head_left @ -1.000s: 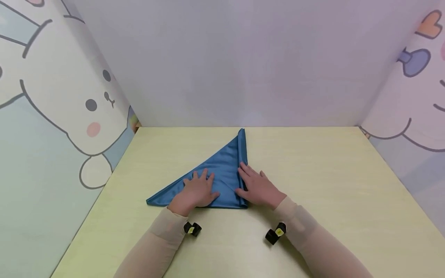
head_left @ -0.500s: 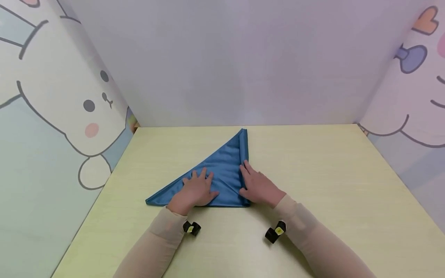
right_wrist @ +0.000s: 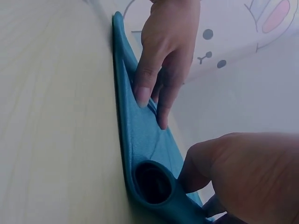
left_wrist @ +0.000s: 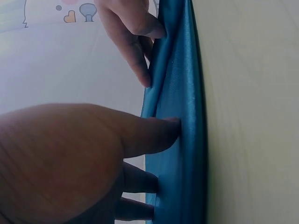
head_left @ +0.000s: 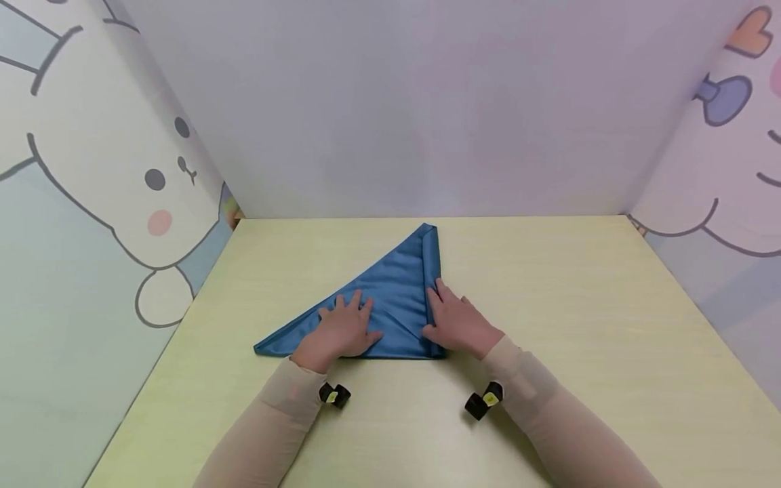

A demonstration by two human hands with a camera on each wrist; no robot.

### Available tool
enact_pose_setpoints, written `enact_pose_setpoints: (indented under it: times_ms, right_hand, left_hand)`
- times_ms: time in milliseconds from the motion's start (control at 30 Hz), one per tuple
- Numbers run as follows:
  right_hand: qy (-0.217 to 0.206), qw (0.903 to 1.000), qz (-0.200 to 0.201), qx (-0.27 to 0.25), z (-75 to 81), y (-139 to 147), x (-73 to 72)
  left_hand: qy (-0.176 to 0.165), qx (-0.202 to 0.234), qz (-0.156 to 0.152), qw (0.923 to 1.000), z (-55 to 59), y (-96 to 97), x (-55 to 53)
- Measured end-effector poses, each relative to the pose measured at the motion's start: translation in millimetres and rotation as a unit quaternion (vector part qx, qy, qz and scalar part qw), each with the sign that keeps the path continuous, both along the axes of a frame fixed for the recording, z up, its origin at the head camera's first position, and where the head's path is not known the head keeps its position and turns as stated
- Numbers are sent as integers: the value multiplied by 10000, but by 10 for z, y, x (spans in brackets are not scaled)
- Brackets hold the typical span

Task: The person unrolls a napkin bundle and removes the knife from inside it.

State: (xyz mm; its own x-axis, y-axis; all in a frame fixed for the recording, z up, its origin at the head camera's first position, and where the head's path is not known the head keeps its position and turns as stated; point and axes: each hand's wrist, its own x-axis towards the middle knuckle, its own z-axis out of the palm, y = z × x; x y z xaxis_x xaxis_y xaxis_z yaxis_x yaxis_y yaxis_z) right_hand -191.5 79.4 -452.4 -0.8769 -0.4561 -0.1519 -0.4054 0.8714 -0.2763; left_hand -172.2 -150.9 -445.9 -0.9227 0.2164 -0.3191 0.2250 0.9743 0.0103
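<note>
A blue satin cloth (head_left: 390, 305) lies as a triangle on the table, its long slanted edge at the far left. Along its right side runs a rolled edge (head_left: 432, 251), whose hollow end (right_wrist: 153, 183) shows in the right wrist view. My left hand (head_left: 340, 332) rests palm down on the cloth's middle, fingers spread. Over the near part of the roll lies my right hand (head_left: 460, 324), fingers fairly straight along it and thumb at its left side. In the left wrist view, the left thumb (left_wrist: 152, 135) touches the cloth, with the right fingertips at the roll beyond.
The pale wooden table (head_left: 579, 339) extends on both sides of the cloth. A plain light wall (head_left: 390, 108) stands at its back edge, and panels with cartoon drawings flank it left and right. Each wrist wears a small black camera.
The rolled edge has shifted a little to the right, with my right hand moving along, and more flat cloth shows beside it. My left hand has stayed in place on the cloth.
</note>
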Motion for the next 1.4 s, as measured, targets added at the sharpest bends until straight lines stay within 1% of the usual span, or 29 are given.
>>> enact_pose_setpoints:
  times_ms: [200, 300, 400, 467, 567, 633, 700, 833, 1000, 1100, 1167, 1233, 1400]
  right_hand:
    - [-167, 9998, -66, 76, 47, 34, 15]
    - [-199, 9997, -66, 87, 75, 40, 23]
    - [-203, 9998, 14, 32, 96, 48, 40]
    - [-231, 9996, 159, -43, 100, 59, 45]
    - [-223, 9979, 599, -82, 76, 112, 55]
    - [-171, 9954, 936, -81, 50, 172, 59]
    - [-65, 9925, 1222, -62, 27, 244, 58]
    - [47, 9896, 1436, -58, 9, 371, 61]
    - [64, 9880, 1541, -131, -17, 421, 63]
    - [55, 9884, 1508, -161, -39, 413, 52]
    - [32, 9888, 1480, -189, -51, 396, 32]
    - [-5, 9892, 1450, -200, -65, 364, -1]
    - [-69, 9902, 1385, -172, -87, 261, -75]
  left_hand:
    - [-42, 67, 11, 10000, -11, -4, 1]
    - [-58, 123, -1, 9999, 11, -10, 4]
    - [-20, 182, 3, 9998, 48, -24, 24]
    - [29, 253, 0, 9997, 71, -53, 47]
    - [63, 269, 70, 9996, 102, -131, 121]
    - [52, 214, 141, 9997, 105, -208, 187]
    - [18, 72, 242, 9997, 101, -295, 252]
    - [-40, -126, 363, 9993, 64, -462, 353]
    - [57, -159, 314, 9994, 40, -565, 417]
    - [164, -221, 207, 9994, 33, -611, 415]
    - [170, -245, 157, 9994, 34, -653, 391]
    - [140, -182, 128, 9997, 32, -707, 346]
    - [7, -83, 165, 9998, 26, -815, 217]
